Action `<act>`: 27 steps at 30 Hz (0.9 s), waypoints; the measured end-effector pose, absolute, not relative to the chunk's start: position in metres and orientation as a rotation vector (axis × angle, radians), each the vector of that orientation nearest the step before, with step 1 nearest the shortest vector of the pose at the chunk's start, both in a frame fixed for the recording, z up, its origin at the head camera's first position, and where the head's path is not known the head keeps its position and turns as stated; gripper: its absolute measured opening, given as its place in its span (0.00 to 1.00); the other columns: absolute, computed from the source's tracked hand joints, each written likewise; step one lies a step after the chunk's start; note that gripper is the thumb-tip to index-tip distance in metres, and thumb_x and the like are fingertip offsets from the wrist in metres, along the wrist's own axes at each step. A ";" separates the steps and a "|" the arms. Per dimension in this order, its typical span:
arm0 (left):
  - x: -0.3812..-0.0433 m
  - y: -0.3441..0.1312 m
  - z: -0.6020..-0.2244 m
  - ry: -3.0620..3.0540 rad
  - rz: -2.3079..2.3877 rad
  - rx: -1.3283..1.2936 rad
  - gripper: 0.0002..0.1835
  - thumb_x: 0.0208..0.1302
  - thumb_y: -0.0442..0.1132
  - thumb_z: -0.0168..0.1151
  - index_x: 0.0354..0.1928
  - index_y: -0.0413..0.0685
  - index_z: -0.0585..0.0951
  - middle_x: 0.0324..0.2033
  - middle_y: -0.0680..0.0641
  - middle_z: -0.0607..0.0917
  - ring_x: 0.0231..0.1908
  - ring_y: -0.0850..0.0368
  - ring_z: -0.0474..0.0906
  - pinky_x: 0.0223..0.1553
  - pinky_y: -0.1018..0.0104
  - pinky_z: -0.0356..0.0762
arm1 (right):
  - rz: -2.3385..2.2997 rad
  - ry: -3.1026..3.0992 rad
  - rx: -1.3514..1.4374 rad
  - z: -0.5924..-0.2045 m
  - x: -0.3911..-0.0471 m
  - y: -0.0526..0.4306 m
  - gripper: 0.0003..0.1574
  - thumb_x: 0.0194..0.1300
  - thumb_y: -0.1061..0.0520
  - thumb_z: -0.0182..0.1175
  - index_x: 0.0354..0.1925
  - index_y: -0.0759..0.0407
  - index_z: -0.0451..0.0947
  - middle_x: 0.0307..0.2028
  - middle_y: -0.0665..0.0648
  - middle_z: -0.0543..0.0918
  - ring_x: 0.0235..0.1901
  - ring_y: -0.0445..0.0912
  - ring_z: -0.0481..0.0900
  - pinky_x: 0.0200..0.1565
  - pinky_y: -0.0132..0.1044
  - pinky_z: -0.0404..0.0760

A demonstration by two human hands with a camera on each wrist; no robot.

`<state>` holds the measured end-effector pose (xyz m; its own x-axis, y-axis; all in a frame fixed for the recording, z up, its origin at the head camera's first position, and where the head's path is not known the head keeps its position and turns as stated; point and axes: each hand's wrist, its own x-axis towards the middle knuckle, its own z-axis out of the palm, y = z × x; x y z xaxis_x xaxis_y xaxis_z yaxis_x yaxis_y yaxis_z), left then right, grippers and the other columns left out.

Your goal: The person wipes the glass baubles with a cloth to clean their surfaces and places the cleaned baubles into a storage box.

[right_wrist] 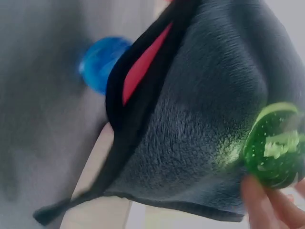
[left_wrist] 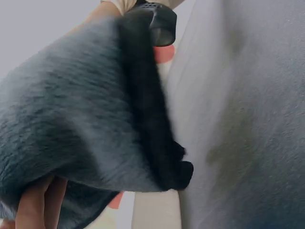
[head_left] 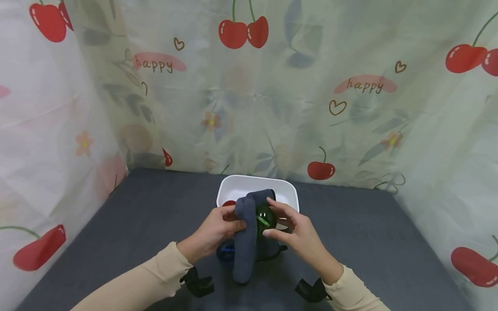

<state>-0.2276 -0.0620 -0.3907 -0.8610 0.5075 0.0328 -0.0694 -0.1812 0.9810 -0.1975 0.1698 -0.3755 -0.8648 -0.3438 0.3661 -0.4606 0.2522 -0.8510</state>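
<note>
A grey-blue plush cloth point(head_left: 245, 246) with black edging hangs folded in front of the white tub. My left hand point(head_left: 214, 229) pinches its upper part between thumb and fingers; in the left wrist view the cloth point(left_wrist: 71, 105) covers most of that hand. Against the cloth's right side sits a see-through green ball point(head_left: 266, 216), gripped by the thumb and fingertips of my right hand point(head_left: 301, 231). Up close, the green ball point(right_wrist: 274, 148) shows light specks and a pale green mark. On the table left of the cloth lies a blue ball point(head_left: 225, 251), partly hidden.
Behind the hands stands a white tub point(head_left: 289, 192), and part of a red ball point(head_left: 229, 203) shows at its near left. A dark grey cover point(head_left: 350, 242) lies over the table. Curtains printed with cherries point(head_left: 320, 169) close off the back and both sides.
</note>
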 end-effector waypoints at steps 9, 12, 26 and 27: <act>-0.227 -0.057 -0.395 1.747 2.165 0.374 0.25 0.64 0.31 0.62 0.62 0.29 0.72 0.40 0.54 0.85 0.29 0.66 0.79 0.33 0.72 0.78 | 1.450 -2.344 0.851 -0.379 -0.197 0.165 0.48 0.45 0.64 0.76 0.64 0.53 0.70 0.56 0.58 0.74 0.50 0.53 0.81 0.43 0.33 0.83; -0.227 -0.056 -0.393 1.706 2.159 0.415 0.26 0.62 0.29 0.61 0.62 0.29 0.71 0.41 0.53 0.85 0.33 0.64 0.81 0.36 0.70 0.81 | 1.550 -2.288 0.855 -0.381 -0.198 0.168 0.46 0.44 0.66 0.76 0.62 0.54 0.72 0.54 0.58 0.74 0.49 0.49 0.82 0.42 0.35 0.84; -0.226 -0.059 -0.388 1.785 2.127 0.481 0.23 0.59 0.27 0.62 0.58 0.31 0.76 0.39 0.53 0.85 0.30 0.63 0.81 0.35 0.67 0.82 | 1.801 -2.385 0.671 -0.376 -0.197 0.174 0.40 0.48 0.60 0.76 0.59 0.52 0.73 0.54 0.57 0.76 0.43 0.43 0.83 0.44 0.37 0.84; -0.226 -0.059 -0.388 1.789 2.124 0.479 0.23 0.58 0.27 0.63 0.58 0.32 0.76 0.39 0.53 0.85 0.30 0.63 0.81 0.35 0.67 0.82 | 1.868 -2.361 0.663 -0.376 -0.197 0.174 0.40 0.48 0.62 0.75 0.59 0.55 0.73 0.54 0.58 0.75 0.42 0.43 0.83 0.44 0.38 0.84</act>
